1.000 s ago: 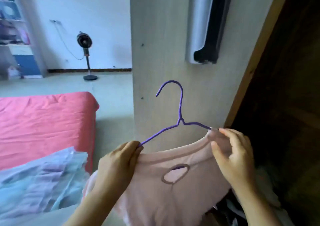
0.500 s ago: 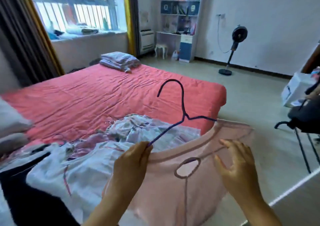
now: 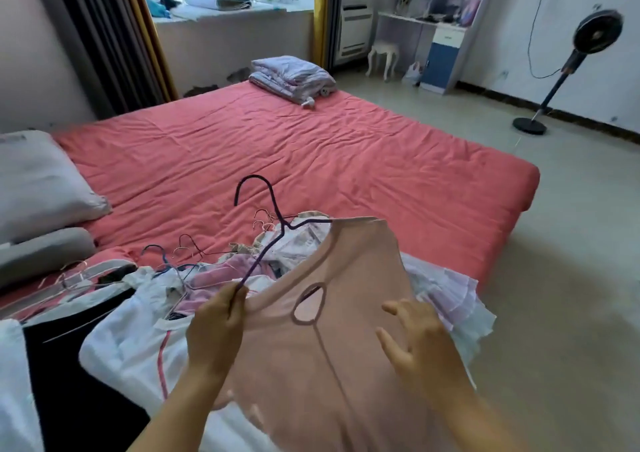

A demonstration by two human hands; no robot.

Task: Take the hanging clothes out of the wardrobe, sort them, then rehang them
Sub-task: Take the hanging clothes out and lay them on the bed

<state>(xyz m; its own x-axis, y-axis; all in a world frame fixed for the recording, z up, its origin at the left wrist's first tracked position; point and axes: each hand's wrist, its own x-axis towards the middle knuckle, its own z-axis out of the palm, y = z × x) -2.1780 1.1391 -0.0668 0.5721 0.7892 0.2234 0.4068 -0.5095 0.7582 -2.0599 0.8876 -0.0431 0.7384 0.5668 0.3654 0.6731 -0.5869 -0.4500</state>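
Observation:
A pale pink top (image 3: 322,358) with a keyhole cut-out hangs on a purple wire hanger (image 3: 273,223), held over the near edge of the bed. My left hand (image 3: 216,330) grips the hanger's left arm together with the top's shoulder. My right hand (image 3: 415,340) hovers in front of the top's right side with its fingers spread, holding nothing. Below lies a pile of clothes (image 3: 138,320) on several hangers: white, pink, black and lilac pieces.
The bed (image 3: 311,150) has a coral-red cover, grey pillows (image 3: 38,188) at the left and a folded quilt (image 3: 291,75) at the far end. A standing fan (image 3: 568,67) and a shelf unit (image 3: 443,25) are across the floor on the right.
The view has swung from the wardrobe door to the bed. My right hand has let go of the top's right shoulder and opened. The left hand keeps its grip.

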